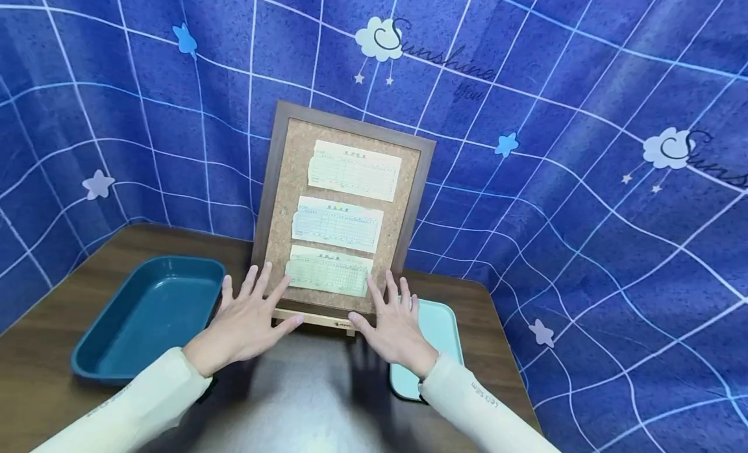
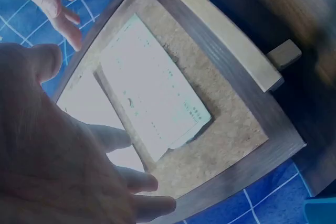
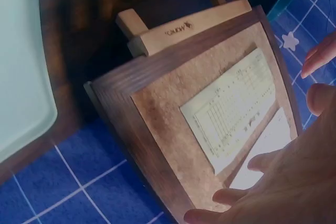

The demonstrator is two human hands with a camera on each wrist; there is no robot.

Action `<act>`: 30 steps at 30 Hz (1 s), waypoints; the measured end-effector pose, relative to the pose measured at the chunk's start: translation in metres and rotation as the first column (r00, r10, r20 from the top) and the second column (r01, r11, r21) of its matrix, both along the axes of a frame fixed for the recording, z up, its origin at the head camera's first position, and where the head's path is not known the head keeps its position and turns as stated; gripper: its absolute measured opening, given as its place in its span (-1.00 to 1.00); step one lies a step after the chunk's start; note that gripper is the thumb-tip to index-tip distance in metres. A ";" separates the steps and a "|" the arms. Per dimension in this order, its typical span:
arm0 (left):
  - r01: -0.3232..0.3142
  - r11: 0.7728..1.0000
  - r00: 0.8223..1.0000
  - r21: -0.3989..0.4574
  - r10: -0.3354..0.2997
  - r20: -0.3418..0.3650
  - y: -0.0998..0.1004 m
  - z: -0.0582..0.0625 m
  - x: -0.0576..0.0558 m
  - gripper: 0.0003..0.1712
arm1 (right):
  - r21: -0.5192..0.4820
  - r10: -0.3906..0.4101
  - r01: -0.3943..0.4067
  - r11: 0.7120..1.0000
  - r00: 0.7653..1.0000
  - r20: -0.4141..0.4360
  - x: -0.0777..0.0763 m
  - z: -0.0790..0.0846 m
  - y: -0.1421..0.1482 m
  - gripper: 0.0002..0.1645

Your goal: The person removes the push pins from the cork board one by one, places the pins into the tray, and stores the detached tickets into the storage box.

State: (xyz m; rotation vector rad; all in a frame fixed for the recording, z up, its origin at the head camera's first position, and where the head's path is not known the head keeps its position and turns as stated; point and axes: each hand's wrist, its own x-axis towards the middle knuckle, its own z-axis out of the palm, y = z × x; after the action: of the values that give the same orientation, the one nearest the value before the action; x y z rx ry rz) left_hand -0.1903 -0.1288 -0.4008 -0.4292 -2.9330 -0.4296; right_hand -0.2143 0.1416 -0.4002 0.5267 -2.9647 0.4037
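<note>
A framed cork board (image 1: 339, 239) leans upright on a small wooden easel (image 1: 315, 318). Three printed paper slips sit on its cork, one above another: a top slip (image 1: 353, 171), a middle slip (image 1: 337, 224) and a bottom slip (image 1: 329, 271). My left hand (image 1: 242, 320), fingers spread, is in front of the board's lower left corner. On the other side my right hand (image 1: 394, 317) spreads its fingers before the lower right corner. Neither hand holds anything. Both wrist views show straight fingers over the board and its slips.
A deep teal tray (image 1: 158, 317) stands on the brown wooden table (image 1: 491, 375) at the left. Partly behind my right hand and sleeve lies a pale mint tray (image 1: 441, 323). Blue curtain cloth (image 1: 561, 245) with white lines hangs behind the table and along its sides.
</note>
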 end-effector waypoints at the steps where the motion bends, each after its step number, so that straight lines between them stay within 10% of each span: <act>1: 0.004 1.000 1.000 0.002 -0.004 -0.004 0.001 0.002 -0.001 0.01 | 0.006 -0.002 0.002 1.000 1.000 -0.003 -0.001 0.002 0.000 -0.05; 30: 0.020 0.993 0.982 0.117 0.002 -0.190 -0.005 0.060 -0.048 -0.24 | -0.154 0.000 -0.026 0.988 0.986 -0.164 -0.039 0.075 -0.005 -0.19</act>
State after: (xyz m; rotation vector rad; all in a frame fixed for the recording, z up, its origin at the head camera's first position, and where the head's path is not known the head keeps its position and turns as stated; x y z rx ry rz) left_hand -0.2385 -0.1338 -0.3405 -0.4417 -2.7066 -0.5297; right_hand -0.2529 0.1365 -0.3249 0.5342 -2.7456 0.5598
